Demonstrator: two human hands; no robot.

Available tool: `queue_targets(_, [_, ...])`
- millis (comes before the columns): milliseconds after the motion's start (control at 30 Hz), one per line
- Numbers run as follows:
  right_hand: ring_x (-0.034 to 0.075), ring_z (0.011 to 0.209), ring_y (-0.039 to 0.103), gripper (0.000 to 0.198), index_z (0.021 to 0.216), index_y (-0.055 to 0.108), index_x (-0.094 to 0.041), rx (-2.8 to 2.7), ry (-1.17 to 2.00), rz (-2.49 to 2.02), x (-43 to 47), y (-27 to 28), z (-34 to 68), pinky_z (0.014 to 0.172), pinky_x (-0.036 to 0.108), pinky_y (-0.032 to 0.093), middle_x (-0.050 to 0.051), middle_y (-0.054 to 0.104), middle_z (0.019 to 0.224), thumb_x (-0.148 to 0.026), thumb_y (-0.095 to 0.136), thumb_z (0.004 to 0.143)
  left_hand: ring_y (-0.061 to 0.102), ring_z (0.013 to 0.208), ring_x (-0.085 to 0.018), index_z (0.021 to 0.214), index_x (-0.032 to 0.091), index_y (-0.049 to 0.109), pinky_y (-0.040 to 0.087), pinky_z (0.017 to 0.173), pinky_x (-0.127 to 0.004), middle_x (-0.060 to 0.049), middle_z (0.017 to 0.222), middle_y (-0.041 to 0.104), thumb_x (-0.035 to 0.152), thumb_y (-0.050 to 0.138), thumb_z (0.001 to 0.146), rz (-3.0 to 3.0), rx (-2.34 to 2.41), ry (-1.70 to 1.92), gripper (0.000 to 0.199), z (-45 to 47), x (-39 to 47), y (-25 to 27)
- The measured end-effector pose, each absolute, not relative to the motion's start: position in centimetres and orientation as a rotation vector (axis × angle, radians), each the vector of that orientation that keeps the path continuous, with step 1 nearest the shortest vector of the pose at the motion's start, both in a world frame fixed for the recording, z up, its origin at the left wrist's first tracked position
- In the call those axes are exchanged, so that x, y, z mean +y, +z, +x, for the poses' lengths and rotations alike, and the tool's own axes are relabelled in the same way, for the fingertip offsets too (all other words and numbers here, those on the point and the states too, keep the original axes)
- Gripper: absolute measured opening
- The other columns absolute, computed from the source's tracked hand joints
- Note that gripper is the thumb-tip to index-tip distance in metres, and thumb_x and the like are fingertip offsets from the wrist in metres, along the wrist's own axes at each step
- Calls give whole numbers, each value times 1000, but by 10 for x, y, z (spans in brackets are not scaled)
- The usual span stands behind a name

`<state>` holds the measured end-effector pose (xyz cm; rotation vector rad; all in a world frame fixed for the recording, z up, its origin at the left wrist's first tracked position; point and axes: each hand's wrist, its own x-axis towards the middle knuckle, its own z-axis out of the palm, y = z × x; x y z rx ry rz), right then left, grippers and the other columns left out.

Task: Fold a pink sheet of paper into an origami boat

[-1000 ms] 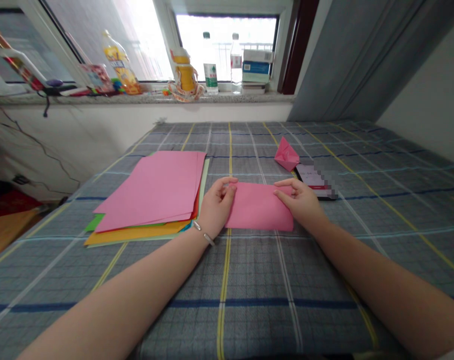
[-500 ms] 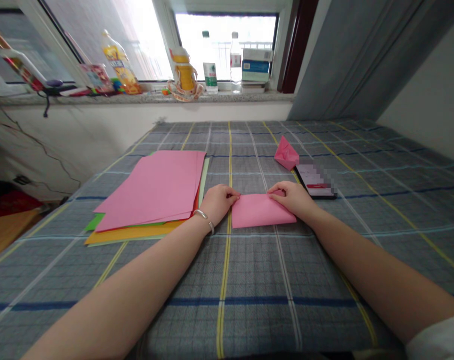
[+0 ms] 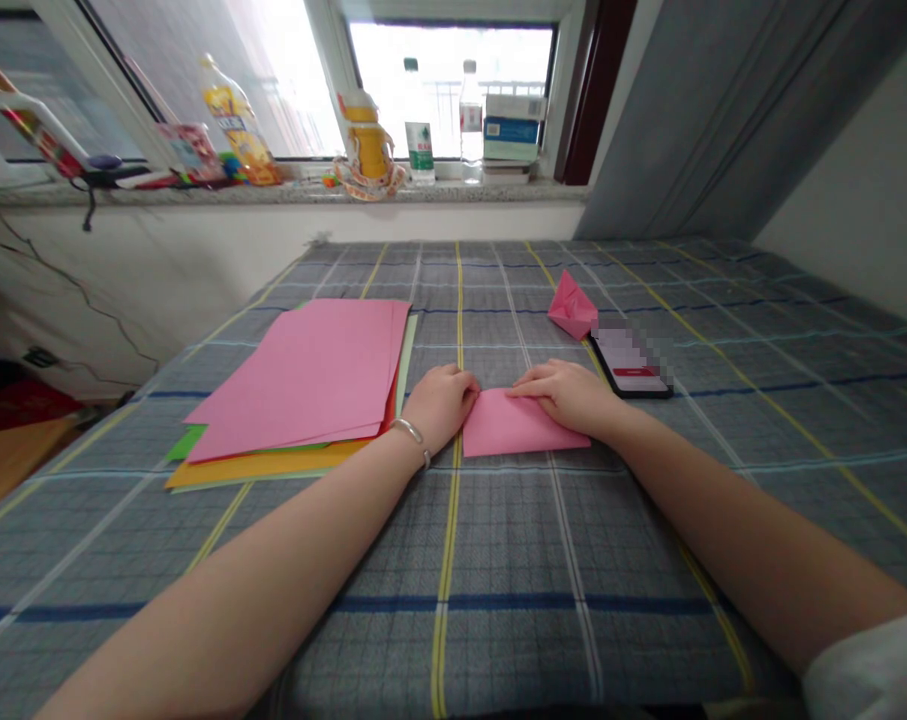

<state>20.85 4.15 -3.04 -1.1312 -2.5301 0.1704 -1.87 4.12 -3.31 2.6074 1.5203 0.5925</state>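
A folded pink sheet of paper (image 3: pixel 520 428) lies flat on the checked cloth in front of me. At its far left corner, my left hand (image 3: pixel 443 400), with a silver bangle at the wrist, pinches the edge with curled fingers. My right hand (image 3: pixel 565 393) rests over the far right part, its fingers stretched out along the far edge and pressing on it. Beyond that hand stands a folded pink paper shape (image 3: pixel 571 308) with pointed corners. A phone (image 3: pixel 631 365) with a lit screen lies right beside the shape.
To the left is a stack of coloured paper (image 3: pixel 310 375), pink on top, with orange and green edges showing. Checked cloth (image 3: pixel 513 560) covers the surface. Bottles, a yellow cup (image 3: pixel 368 145) and boxes (image 3: pixel 511 130) line the windowsill at the back.
My right hand has slid left along the paper's far edge, its fingers now straighter and flatter. My left hand stays at the left corner, and the paper has hardly moved.
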Motion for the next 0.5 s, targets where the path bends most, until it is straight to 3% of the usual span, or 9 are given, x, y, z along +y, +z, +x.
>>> queue_targets(200, [23,98,57,29,108,70,-28,-2618,38,-1196,33,-25,203,89,40,44,5,67,107,-38,51,90,55,87,-21,95,21,66,44,77,-34,-7,92,62,21,46,91,2840,1560,464,20,-16,36,-32])
queue_targets(367, [24,101,55,34,113,68,-28,-2635,-32,-1216,29,-27,202,90,41,44,5,64,112,-46,55,86,54,105,-20,112,22,63,42,94,-35,-5,113,62,18,43,94,2947,1178,416,27,-18,41,-34])
queue_targets(500, [25,108,54,38,114,68,-28,-2616,-12,-1236,28,-29,202,94,42,43,5,62,119,-48,57,84,44,128,-16,123,16,56,34,108,-30,-5,134,53,17,34,96,2793,1053,344,35,-18,45,-37])
